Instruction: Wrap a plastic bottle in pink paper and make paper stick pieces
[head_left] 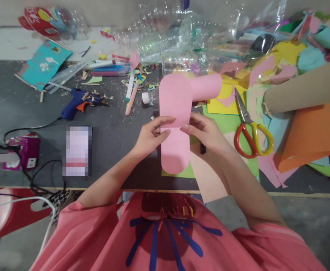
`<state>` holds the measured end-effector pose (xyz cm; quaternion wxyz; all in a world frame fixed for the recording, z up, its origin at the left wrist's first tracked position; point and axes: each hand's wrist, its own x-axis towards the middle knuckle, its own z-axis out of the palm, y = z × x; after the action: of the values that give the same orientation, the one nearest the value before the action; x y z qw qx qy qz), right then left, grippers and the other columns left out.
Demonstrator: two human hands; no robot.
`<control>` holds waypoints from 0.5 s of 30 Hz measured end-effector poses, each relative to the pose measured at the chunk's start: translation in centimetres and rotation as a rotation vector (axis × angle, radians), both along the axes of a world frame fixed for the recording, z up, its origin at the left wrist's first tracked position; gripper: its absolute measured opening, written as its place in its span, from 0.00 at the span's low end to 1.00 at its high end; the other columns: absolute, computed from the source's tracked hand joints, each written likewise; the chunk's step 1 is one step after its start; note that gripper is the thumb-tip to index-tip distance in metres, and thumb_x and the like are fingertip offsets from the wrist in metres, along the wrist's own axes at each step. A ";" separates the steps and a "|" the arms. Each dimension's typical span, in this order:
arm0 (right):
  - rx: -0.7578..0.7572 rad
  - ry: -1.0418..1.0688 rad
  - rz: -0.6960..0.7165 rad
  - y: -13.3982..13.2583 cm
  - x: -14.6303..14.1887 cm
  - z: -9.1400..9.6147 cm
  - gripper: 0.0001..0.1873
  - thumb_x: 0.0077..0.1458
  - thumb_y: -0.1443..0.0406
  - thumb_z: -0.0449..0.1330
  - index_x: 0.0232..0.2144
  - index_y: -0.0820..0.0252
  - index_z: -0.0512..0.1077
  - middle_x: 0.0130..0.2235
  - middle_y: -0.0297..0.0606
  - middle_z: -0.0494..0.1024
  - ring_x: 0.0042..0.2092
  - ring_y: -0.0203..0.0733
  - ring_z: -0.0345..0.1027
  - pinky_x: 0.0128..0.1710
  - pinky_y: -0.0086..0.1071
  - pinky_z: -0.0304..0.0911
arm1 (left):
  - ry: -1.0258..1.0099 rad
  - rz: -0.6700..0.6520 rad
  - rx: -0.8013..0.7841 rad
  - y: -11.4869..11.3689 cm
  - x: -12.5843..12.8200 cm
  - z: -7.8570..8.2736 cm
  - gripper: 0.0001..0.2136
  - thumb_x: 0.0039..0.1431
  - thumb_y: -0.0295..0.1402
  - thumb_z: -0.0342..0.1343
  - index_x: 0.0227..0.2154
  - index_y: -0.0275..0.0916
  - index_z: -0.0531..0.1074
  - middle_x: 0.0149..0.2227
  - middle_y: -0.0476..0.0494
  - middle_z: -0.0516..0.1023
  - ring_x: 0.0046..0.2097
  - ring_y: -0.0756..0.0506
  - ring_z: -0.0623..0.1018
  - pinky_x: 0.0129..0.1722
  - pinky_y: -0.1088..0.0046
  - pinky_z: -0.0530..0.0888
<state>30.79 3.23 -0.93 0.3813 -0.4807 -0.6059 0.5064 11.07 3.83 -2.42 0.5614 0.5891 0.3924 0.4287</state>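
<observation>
A long pink paper piece (175, 150) with rounded ends and a crease across its middle is held over the table's front part. My left hand (153, 135) pinches its left edge near the crease, thumb in front. From the other side, my right hand (203, 130) grips the right edge at the same height. Behind the upper half lies a pink paper tube (207, 86), pointing right. A clear bottle with a white cap (145, 98) pokes out on the left, mostly hidden by the paper. Red and yellow handled scissors (249, 131) lie right of my right hand.
A blue glue gun (76, 103), a phone (78, 151) and a purple box (26, 150) with cables are at left. Markers (111, 71) and scraps lie behind. Clear plastic bottles (181, 37) line the back. A cardboard tube (303, 86) and orange paper (314, 131) fill the right.
</observation>
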 end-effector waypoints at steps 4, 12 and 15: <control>0.188 -0.532 0.039 -1.5 4.0 3.2 0.26 0.55 0.53 0.61 0.55 0.48 0.68 0.56 0.42 0.73 0.56 0.53 0.68 0.51 0.47 0.67 | -0.002 0.049 0.024 0.1 -0.2 0.2 0.13 0.51 0.27 0.58 0.40 0.40 0.77 0.45 0.42 0.80 0.43 0.47 0.80 0.31 0.78 0.74; -0.222 -1.340 -0.138 -4.7 15.5 2.8 0.28 0.57 0.54 0.48 0.56 0.58 0.64 0.47 0.51 0.77 0.45 0.58 0.74 0.39 0.45 0.69 | 0.008 0.038 0.006 0.1 -0.5 0.0 0.16 0.52 0.29 0.59 0.46 0.43 0.75 0.50 0.44 0.77 0.22 0.60 0.67 0.19 0.83 0.63; -0.330 -1.407 -0.105 -4.8 15.7 2.0 0.33 0.54 0.53 0.51 0.59 0.63 0.60 0.44 0.53 0.77 0.39 0.58 0.74 0.35 0.43 0.68 | 0.022 0.044 0.055 0.2 -0.6 -0.3 0.15 0.54 0.32 0.60 0.46 0.42 0.75 0.51 0.42 0.77 0.37 0.50 0.79 0.26 0.80 0.70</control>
<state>46.45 -1.60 1.07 -0.1526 -0.7724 -0.5997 0.1432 10.52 4.07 -2.73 0.5313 0.6002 0.3995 0.4449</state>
